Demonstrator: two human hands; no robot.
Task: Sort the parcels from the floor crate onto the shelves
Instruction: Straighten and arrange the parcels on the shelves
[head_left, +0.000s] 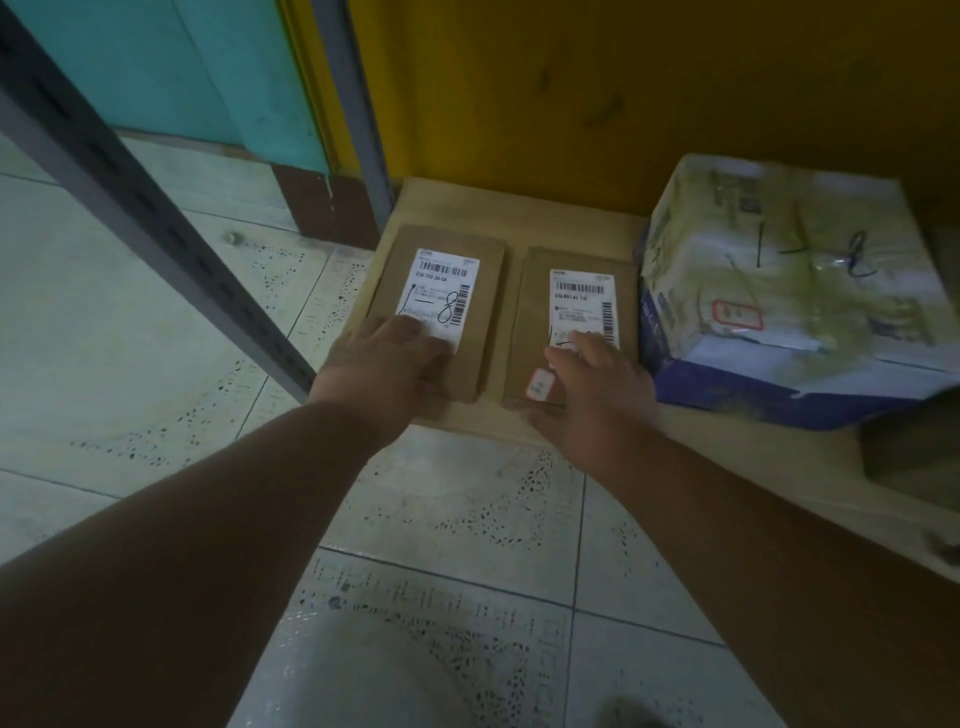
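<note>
Head view, and 2 flat brown parcels are sitting side by side on the low wooden shelf (571, 228) at the centre of the frame. The left hand (387, 358) is lying on the left parcel (441, 312), fingers straight and close together, pressing on its near end and covering the bottom of the white label. The right hand (592, 379) is working the right parcel (566, 322), fingers laid over the top face and the thumb seemingly tucked at the near edge; whether it is truly pinching I cannot tell. To the right, touching or just beside that parcel, a big taped box (795, 291) is filling the shelf. A grey upright (156, 218) is slanting through the upper left, pale floor tiles (457, 519) below. No crate is showing.

To do this placing well, I'd say: be sliding both parcels squarely back from the front lip, keeping labels facing up and readable, keeping a gap between them, and easing the hands off flat so neither drags forward.
</note>
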